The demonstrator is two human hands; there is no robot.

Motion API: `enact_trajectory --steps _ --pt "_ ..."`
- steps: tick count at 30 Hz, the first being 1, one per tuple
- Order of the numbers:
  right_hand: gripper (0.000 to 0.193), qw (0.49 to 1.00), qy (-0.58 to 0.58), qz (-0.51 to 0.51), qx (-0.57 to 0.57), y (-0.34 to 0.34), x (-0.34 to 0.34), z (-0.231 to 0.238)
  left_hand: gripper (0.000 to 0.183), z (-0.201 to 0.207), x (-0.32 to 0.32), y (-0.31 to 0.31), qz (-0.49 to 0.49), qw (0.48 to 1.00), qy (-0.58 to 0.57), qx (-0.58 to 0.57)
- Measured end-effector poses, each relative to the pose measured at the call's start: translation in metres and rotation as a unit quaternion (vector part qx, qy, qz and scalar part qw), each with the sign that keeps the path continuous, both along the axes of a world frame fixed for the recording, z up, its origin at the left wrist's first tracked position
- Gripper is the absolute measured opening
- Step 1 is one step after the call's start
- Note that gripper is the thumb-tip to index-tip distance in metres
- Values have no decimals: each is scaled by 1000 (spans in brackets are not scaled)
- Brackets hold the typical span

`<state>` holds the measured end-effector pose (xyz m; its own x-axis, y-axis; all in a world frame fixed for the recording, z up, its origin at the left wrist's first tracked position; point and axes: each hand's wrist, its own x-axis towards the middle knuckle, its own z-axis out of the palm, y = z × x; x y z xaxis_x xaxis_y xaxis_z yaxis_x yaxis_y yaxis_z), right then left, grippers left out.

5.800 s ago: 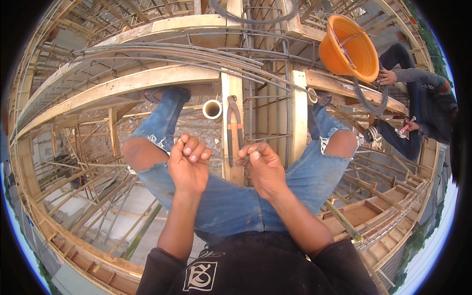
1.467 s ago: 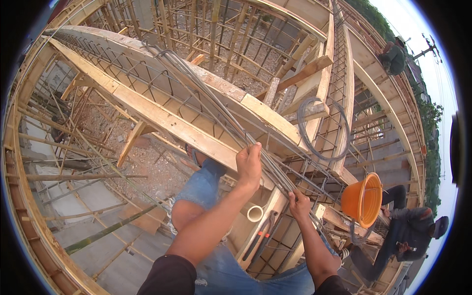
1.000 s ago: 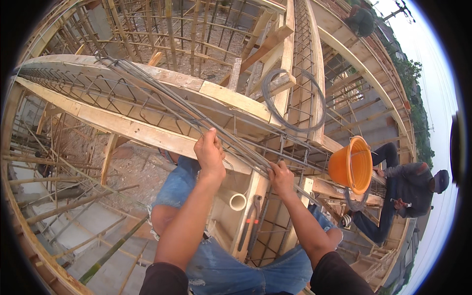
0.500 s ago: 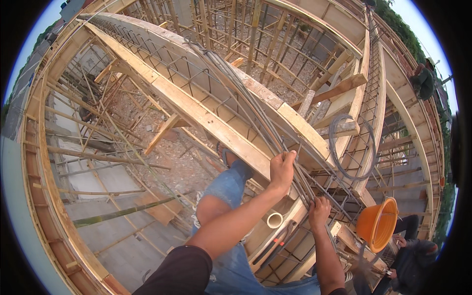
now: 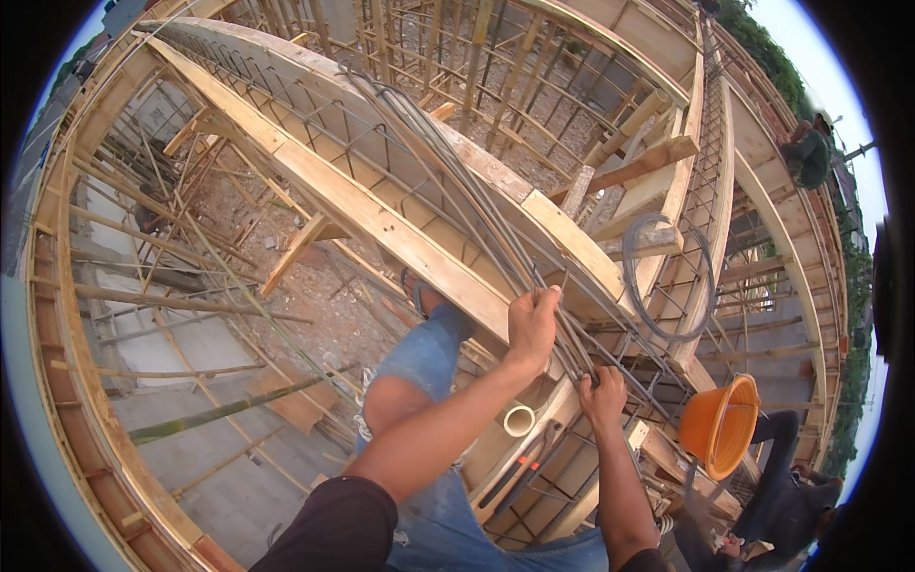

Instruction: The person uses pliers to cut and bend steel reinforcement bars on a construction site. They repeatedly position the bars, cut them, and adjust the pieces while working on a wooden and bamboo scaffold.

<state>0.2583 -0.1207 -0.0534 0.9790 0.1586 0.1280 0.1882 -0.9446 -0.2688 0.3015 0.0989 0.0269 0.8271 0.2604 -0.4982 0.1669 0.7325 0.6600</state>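
A bundle of long steel bars (image 5: 457,186) runs slantwise along a timber beam form (image 5: 381,224), over the bent stirrups of a cage inside it. My left hand (image 5: 533,326) is closed around the bundle near its lower part. Farther down the same bars, closer to me, my right hand (image 5: 603,396) grips them with bent fingers. How many bars each hand encloses is hidden by the fingers. Below my hands lie a pincer-like tool (image 5: 545,441) with red-orange marks on its handles, and a short cream pipe (image 5: 518,420).
A coil of grey wire (image 5: 627,276) hangs over the crossing form at the right. An orange bucket (image 5: 717,427) is beside a crouching person (image 5: 786,510); another person (image 5: 806,157) is farther off. Bamboo props (image 5: 205,305) and rubble ground (image 5: 324,286) lie below.
The whole scene has shifted slightly left in view. Both hands keep their hold on the bars, with the right hand's fingers a little changed. The crouching person has shifted posture.
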Motion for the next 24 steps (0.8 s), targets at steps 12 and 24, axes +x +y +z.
enact_trajectory --steps 12,24 --pt "30 977 18 156 142 138 178 -19 31 7 0 16 8 998 26 -61" --pt "51 940 291 -19 179 210 216 -15 30 13 1 30 2 996 51 -71"
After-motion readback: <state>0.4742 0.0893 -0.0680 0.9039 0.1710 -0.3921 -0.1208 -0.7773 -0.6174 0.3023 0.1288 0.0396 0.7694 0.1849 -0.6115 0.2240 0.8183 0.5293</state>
